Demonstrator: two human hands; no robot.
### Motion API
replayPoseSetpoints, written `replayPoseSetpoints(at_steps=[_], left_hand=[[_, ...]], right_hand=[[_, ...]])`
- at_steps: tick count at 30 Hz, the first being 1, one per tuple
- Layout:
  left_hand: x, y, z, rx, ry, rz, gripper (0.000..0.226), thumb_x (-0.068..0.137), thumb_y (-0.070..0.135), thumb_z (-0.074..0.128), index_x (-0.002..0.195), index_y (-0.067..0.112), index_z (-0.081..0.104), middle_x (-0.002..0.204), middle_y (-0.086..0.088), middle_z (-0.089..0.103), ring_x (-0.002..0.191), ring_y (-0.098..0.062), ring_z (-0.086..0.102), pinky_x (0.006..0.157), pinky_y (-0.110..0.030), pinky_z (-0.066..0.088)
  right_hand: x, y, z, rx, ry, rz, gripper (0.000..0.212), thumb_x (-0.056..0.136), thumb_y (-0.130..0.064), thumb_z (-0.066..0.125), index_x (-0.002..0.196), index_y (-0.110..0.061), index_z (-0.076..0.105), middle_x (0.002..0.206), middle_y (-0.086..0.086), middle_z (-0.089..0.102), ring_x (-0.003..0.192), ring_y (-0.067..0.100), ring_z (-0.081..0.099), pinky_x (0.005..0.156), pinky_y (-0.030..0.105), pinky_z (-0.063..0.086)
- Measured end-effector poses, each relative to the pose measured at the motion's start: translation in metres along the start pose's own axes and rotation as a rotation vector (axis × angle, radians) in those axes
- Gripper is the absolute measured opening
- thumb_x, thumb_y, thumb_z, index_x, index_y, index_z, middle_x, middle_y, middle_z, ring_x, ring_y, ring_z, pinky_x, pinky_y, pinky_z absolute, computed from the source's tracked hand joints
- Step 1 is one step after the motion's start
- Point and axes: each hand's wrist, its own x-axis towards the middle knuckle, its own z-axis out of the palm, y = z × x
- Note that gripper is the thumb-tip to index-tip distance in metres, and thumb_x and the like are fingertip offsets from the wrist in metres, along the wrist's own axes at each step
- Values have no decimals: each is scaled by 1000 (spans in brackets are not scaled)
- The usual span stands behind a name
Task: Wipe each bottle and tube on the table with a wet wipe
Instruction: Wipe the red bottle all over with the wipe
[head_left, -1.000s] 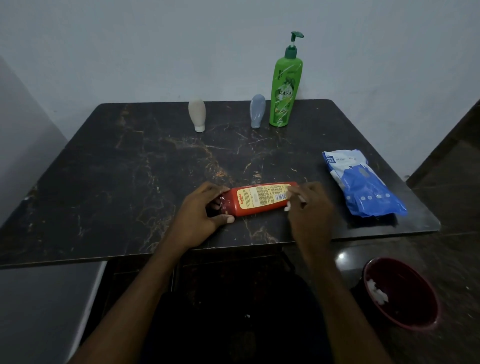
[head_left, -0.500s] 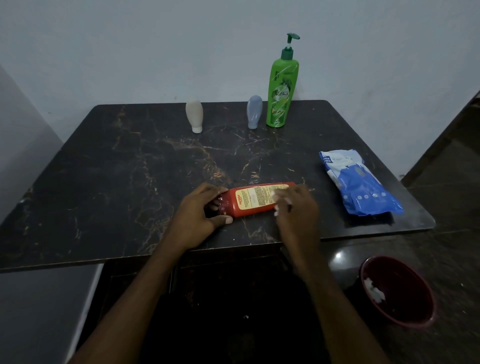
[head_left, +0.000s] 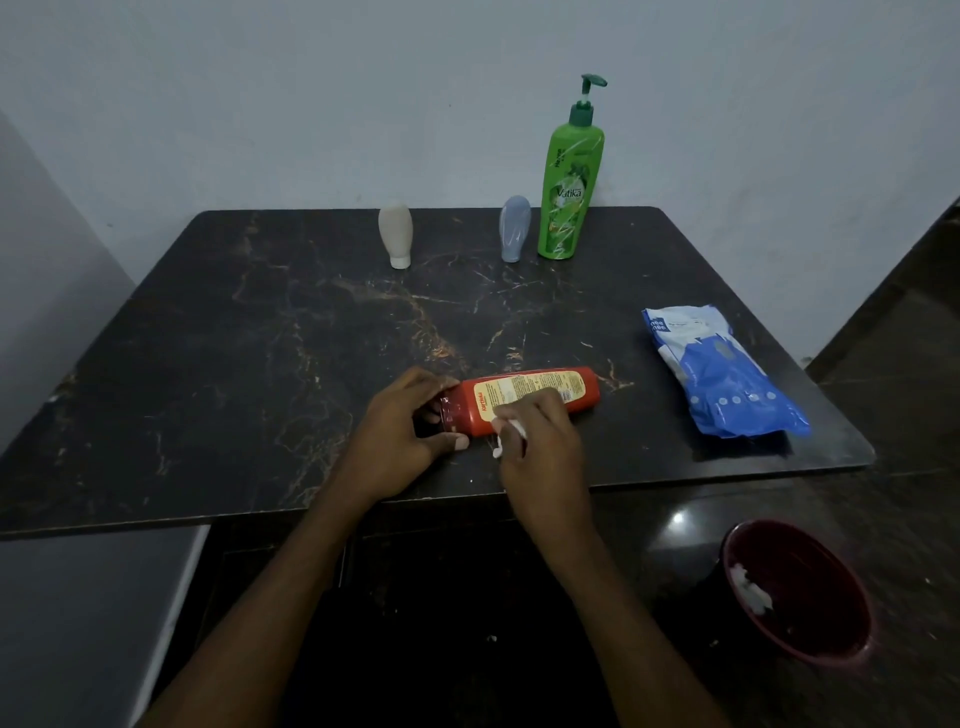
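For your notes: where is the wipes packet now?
In the head view, the wipes packet lies on the table near its right edge, right of the red bottle.

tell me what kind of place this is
Most likely a room in a home, not a shop or lab: a dark marble-look table against a plain painted wall, household toiletries such as the green pump bottle, and a small red bin on the floor.

Left worktop: open passage.
Back edge: beige tube, grey tube, green pump bottle upright; wide gap between tubes.
Right: wipes pack lies flat.
Front centre: red bottle lying.
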Motion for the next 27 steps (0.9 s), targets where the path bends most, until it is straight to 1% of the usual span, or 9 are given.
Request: replayPoseSetpoints(at_steps=[2,6,12,15,18,21,23,25,27], left_hand=[[0,1,0,7,-1,-4,65,75,22,89,133,24,60,121,14,56,97,-1,59,82,-12,48],[0,2,-1,6,-6,-27,62,75,25,88,127,31,56,119,19,53,97,0,59,79,-12,47],[-1,5,-2,-35,-1,-35,60,73,22,90,122,33,58,118,26,53,95,2,60,76,-11,49],[-2,6,-2,-49,2,-18,59,72,19,90,118,34,57,120,23,54,96,2,60,77,-11,50],[-2,7,-3,-48,10,6,59,72,15,90,119,30,58,123,16,56,102,0,59,82,-14,52],[-2,6,-2,-74,23,38,60,70,11,90,119,26,60,120,14,57,105,1,58,83,-11,51],[-3,5,-3,-81,25,38,60,70,10,90,119,26,60,119,14,57,104,1,59,83,-11,51],[-3,4,-4,-78,21,26,59,71,10,90,118,29,60,121,16,57,102,2,59,83,-14,52],[-3,5,-4,-65,12,15,59,73,12,89,116,35,57,124,18,55,101,2,59,83,-18,54]], right_hand=[[3,3,-3,33,-9,15,13,94,-13,62,104,-16,69,111,-12,52,93,-6,53,79,1,41],[22,27,-29,35,76,190,12,92,-16,64,102,-21,68,110,-7,58,91,-1,58,71,6,45],[44,46,-57,1,205,275,12,91,-17,66,102,-18,72,106,-2,61,84,-2,58,67,-1,38],[42,30,-41,-105,185,251,18,94,-16,61,110,-15,70,114,1,58,89,2,55,67,3,37],[33,2,-17,-89,82,180,23,97,-18,57,117,-16,66,123,-4,53,101,0,51,72,2,36],[16,-21,3,-62,-12,-18,22,97,-17,56,116,-13,67,110,-14,44,93,-7,40,72,-2,34],[11,-21,5,-41,-2,-90,21,95,-13,59,113,-10,69,105,-15,43,91,-7,39,77,-4,34],[17,-13,-1,-28,27,-46,21,96,-15,59,114,-11,69,108,-12,48,91,-6,43,76,-2,37],[27,1,-14,-14,81,89,19,96,-19,59,112,-13,67,112,-7,52,91,-2,52,71,5,43]])
